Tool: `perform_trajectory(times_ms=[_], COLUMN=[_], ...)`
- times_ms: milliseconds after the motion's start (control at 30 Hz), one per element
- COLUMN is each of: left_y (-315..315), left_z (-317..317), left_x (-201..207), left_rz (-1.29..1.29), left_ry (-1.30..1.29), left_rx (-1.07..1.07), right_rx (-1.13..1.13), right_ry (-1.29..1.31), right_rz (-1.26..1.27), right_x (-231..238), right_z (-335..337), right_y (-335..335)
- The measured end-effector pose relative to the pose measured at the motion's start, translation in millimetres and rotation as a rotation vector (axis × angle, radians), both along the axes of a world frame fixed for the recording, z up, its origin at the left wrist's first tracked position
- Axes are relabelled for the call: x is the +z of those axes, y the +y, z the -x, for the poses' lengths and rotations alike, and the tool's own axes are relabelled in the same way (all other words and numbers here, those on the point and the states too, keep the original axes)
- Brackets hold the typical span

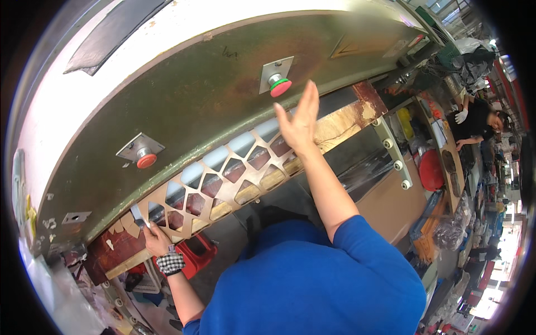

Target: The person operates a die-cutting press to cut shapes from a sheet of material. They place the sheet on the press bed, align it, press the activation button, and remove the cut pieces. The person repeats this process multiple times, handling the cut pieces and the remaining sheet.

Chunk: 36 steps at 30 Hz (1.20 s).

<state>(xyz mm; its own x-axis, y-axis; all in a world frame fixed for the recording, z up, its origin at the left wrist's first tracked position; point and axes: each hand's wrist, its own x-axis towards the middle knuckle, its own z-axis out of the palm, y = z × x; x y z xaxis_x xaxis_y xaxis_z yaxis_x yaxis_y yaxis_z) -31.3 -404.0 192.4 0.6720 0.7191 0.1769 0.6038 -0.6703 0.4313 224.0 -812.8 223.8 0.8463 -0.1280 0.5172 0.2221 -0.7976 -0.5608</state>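
Note:
A tan sheet (158, 196) full of large angular cut-out holes lies along a long worn board (341, 127) under a green machine beam (215, 84). At the sheet's left end, my left hand (157, 241) is closed on its edge, with a checked band around the wrist. Some of those fingertips are hard to make out. My right hand (300, 125) is over the sheet's right end, fingers stretched out, thumb apart, holding nothing. Whether its palm touches the sheet cannot be told. Small tan pieces (127, 224) lie beside the left end.
Two red push buttons, one (147, 159) at left and one with a green ring (280, 86), stick out from the beam. A red stool (198, 257) stands below the board. At right are a roller rail (397, 165), cardboard (385, 195) and a co-worker (474, 123).

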Motion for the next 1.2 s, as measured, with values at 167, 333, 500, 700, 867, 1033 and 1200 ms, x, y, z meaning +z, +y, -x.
perform_trajectory(times_ms=[167,333,500,700,867,1033,1200], left_y=[20.3,46.2,43.2,-32.1,-122.1,-185.8,-199.8], left_z=[24.5,40.5,41.4,52.1,26.9,10.3,5.0], left_x=[-39.4,-77.4,-65.0,-48.9,-34.5,-13.2,-5.9], left_rz=[0.003,0.016,0.028,0.056,0.094,0.072,0.016], left_ry=[-0.086,-0.077,-0.097,-0.218,-0.208,-0.206,-0.221], left_rx=[-0.069,-0.022,-0.097,-0.269,-0.486,-0.565,-0.578], right_rx=[-0.179,-0.084,-0.007,-0.169,-0.181,0.191,0.296], right_ry=[0.380,0.382,0.415,0.348,0.210,0.152,0.411], right_rz=[-0.246,-0.102,-0.257,-0.210,-0.159,-0.094,-0.025], right_x=[-52.1,-93.8,-90.7,-80.2,-57.7,-45.2,-65.3], right_z=[76.8,84.3,100.2,149.5,163.6,143.8,156.2], right_y=[-35.8,-45.9,-52.4,-58.2,-71.2,-52.2,-28.2])
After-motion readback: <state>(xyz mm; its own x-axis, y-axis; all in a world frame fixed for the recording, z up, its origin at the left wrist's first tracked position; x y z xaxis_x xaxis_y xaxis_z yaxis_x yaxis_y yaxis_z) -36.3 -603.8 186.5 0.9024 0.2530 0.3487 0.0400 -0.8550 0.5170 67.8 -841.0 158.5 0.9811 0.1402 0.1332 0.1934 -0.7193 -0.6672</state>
